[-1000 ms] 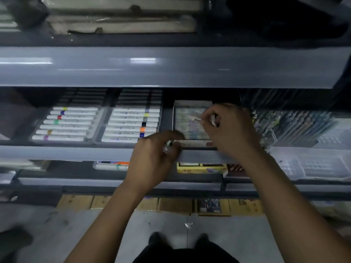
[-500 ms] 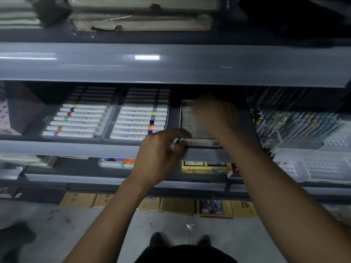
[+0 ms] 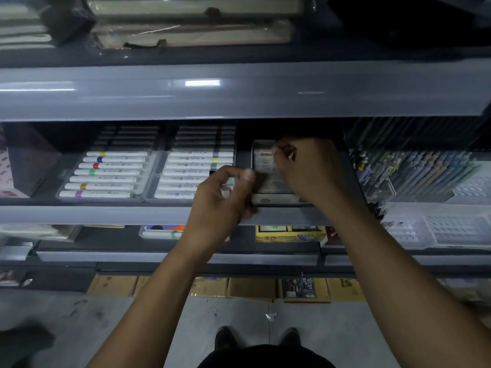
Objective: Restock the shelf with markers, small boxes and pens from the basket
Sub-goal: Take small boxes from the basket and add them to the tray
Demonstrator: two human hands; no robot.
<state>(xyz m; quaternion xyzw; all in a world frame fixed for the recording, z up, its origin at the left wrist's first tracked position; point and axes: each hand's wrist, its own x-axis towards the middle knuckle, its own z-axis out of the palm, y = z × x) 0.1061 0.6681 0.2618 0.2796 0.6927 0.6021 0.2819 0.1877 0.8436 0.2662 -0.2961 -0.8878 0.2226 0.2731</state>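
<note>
Reaching deeper, right hand lays its grip on packs in the box; left hand pinches small items.

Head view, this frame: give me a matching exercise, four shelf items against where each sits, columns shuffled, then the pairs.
Things:
1. left marker tray
2. right marker tray
3. yellow box
4. pen packs

Places:
A. on the shelf below, under the hands
B. right end of the middle shelf
C. partly hidden by the left hand
D. left of the other marker tray

Pairs: 1-D, 2-C, 3-A, 4-B
</note>
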